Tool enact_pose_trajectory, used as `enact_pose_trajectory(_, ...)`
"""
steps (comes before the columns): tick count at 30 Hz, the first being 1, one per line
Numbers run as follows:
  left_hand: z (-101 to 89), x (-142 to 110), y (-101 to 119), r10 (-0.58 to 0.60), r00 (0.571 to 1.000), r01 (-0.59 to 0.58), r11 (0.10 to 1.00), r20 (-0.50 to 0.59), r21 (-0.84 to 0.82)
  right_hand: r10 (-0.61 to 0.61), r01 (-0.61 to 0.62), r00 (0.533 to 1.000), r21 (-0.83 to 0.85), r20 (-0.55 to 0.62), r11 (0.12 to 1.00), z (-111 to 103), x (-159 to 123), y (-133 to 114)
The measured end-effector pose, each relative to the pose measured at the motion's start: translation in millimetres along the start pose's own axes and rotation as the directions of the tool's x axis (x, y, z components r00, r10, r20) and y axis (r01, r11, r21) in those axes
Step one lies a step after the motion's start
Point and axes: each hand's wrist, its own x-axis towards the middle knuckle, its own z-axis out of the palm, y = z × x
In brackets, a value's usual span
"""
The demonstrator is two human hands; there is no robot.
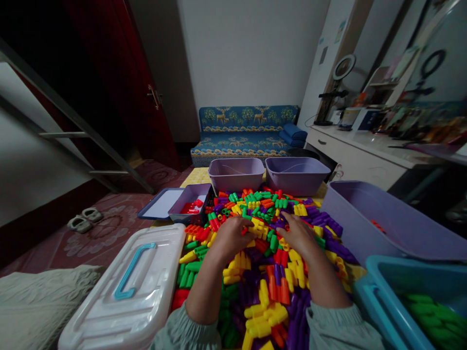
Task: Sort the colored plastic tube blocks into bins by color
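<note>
Many plastic tube-shaped building blocks (pixel 270 311) in yellow, red, orange, green and purple lie in a wide heap before me. My left hand (pixel 235 236) is over the middle of the heap, fingers curved and thumb apart, beside a cluster of yellow blocks (pixel 260 227). Over the right side, my right hand (pixel 297 233) has its fingers spread, close to purple and green pieces. Both hands are low among the blocks; I see no piece clearly gripped in either. The undersides of the fingers are hidden.
Two purple bins (pixel 236 176) stand behind the heap, with a larger purple bin (pixel 365 218) at right. A blue bin (pixel 379 291) holds green blocks. At left are a small box (pixel 178 214) with red blocks and a white lid (pixel 146 306) with a blue handle.
</note>
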Motion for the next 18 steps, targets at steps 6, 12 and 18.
enact_pose_trajectory(6, 6.2, -1.3, 2.1, 0.040, 0.997, -0.040, 0.999, 0.069, 0.005, -0.075, 0.073, 0.997, 0.094, 0.013, 0.993, -7.0, -2.9, -5.0)
enact_pose_trajectory(12, 8.4, -0.1, 2.7, 0.012, 0.996, -0.015, 0.999, 0.091, 0.032, -0.121, 0.112, 0.990, 0.132, 0.066, 0.985, -10.4, -6.1, -14.7)
enact_pose_trajectory(18, 11.7, 1.2, -1.7, -0.008, 0.998, 0.006, 1.000, 0.066, 0.023, -0.056, 0.043, 0.997, 0.245, 0.049, 0.969, -12.2, -4.2, -25.2)
